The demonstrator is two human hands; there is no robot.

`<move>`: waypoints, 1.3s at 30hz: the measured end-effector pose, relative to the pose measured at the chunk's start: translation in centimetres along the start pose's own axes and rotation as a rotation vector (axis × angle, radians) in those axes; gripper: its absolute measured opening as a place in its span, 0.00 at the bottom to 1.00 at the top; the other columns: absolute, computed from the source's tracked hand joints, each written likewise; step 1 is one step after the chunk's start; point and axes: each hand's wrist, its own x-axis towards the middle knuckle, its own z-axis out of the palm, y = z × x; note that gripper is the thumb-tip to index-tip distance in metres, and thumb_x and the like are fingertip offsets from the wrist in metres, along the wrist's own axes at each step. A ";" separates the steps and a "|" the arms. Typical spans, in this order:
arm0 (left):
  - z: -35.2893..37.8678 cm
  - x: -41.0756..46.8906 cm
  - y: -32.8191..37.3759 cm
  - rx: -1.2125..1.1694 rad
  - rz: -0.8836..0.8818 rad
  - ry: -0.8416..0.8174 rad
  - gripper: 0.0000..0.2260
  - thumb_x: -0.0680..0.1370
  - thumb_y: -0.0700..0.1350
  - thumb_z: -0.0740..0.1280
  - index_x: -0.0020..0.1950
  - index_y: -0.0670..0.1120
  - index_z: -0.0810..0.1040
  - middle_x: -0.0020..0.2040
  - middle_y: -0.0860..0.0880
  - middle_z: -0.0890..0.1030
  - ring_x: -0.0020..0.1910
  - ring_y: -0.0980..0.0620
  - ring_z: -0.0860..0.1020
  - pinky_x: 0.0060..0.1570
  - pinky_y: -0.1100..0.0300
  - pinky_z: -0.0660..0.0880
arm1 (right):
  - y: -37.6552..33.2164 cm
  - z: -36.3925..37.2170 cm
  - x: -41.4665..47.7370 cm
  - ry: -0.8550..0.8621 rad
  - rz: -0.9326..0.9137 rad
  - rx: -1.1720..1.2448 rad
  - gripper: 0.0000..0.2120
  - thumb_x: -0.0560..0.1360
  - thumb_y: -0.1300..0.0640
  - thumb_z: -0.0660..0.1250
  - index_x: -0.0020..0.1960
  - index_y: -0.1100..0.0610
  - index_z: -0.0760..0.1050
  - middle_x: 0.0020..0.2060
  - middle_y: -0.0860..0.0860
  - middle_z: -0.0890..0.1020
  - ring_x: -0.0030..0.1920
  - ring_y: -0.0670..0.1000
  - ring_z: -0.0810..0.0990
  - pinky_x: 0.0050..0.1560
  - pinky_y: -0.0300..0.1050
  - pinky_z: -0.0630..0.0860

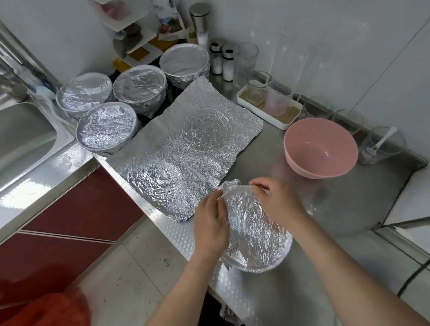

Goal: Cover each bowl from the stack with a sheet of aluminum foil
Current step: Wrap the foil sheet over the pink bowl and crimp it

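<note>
Nearest me, both forearms come up from the bottom edge and meet over the bowl [260,257] at the front of the worktop [346,201]. The fingers [255,185] of my right hand [277,204] are curled and pinch the foil [248,220] at the bowl's far rim, wrist bent over the top. My left hand [209,219] lies along the left side, its fingers [218,196] nearly straight and pressing the sheet down against the wall. One crumpled flap stands loose between the two hands, so I judge this bowl is covered on top but its edge is not yet tucked all round. Beyond it, spare foil sheets [183,149] lie flat on the worktop, marked with round dents. To their right stands a pink bowl [320,150], bare and open; whether more are nested in it I cannot tell. Four covered bowls [106,125] cluster at the back left near the sink [18,137]. I would say most of the job is done, with at least one bowl left.
</note>
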 end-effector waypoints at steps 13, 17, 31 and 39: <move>-1.2 3.3 1.7 -0.001 -0.106 -0.238 0.20 0.83 0.55 0.58 0.70 0.45 0.72 0.50 0.48 0.82 0.45 0.48 0.80 0.48 0.56 0.74 | -1.8 0.5 1.9 -0.210 -0.084 -0.084 0.10 0.78 0.52 0.63 0.45 0.53 0.82 0.38 0.49 0.84 0.42 0.51 0.82 0.44 0.50 0.78; -0.8 3.2 1.2 -0.032 -0.080 -0.228 0.22 0.81 0.56 0.61 0.70 0.45 0.72 0.59 0.43 0.81 0.55 0.45 0.80 0.51 0.57 0.74 | -1.7 0.3 2.0 -0.235 -0.080 -0.049 0.10 0.78 0.53 0.64 0.45 0.57 0.82 0.40 0.51 0.83 0.43 0.52 0.81 0.45 0.51 0.77; -0.7 3.3 0.3 -0.036 0.077 -0.353 0.12 0.83 0.46 0.59 0.53 0.43 0.81 0.28 0.54 0.72 0.24 0.60 0.66 0.29 0.58 0.63 | -1.1 -0.3 2.8 -0.430 -0.112 -0.169 0.10 0.80 0.53 0.61 0.54 0.51 0.80 0.39 0.49 0.81 0.39 0.48 0.77 0.42 0.47 0.74; -1.2 2.5 1.1 0.080 0.211 -0.212 0.12 0.83 0.46 0.60 0.60 0.44 0.80 0.34 0.53 0.77 0.31 0.52 0.74 0.33 0.60 0.65 | -0.8 0.0 1.8 -0.251 -0.178 -0.120 0.11 0.79 0.49 0.63 0.44 0.53 0.80 0.35 0.47 0.81 0.38 0.49 0.79 0.42 0.51 0.76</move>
